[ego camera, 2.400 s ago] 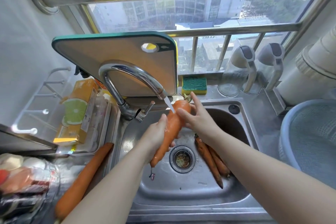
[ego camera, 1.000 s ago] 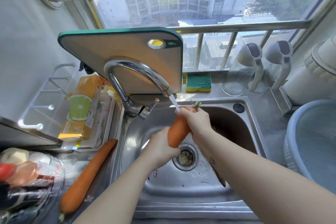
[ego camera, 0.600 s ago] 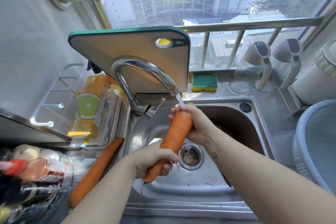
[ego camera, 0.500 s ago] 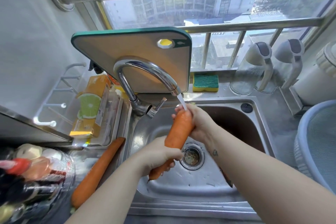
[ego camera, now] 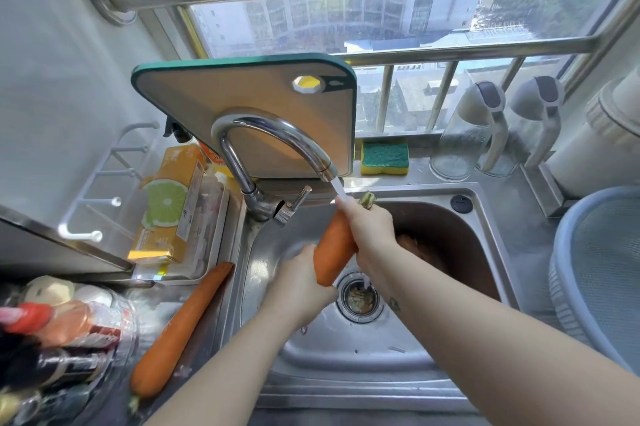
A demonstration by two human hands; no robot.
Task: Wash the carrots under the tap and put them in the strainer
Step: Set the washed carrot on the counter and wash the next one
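Currently, head view: the carrot (ego camera: 334, 252) is sitting under the stream from the tap (ego camera: 277, 135). The right hand (ego camera: 370, 231) is gripping its stalk end, and the left hand (ego camera: 301, 283) is now wrapping the tip that was exposed half a second ago. Scrubbing is probably continuing; the strainer (ego camera: 561, 252) is waiting at right.

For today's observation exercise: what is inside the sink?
A drain with scraps, and part of more carrots on the bottom. The right arm covers the rest, so their number cannot be told.
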